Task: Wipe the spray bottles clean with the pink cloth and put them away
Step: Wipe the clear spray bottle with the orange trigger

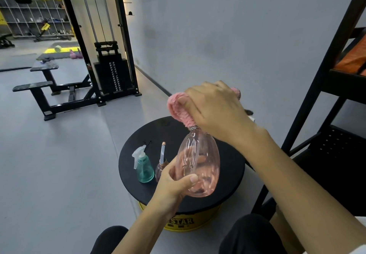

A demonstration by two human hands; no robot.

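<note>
Apparently right hand [213, 109] clamps pink cloth [176, 109] over hidden nozzle; left hand [174, 182] grips bottle [200, 160].

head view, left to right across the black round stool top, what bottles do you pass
teal spray bottle → small brown bottle → pink bottle, held off the top by the left hand, its neck wrapped in the pink cloth under the right hand
</note>
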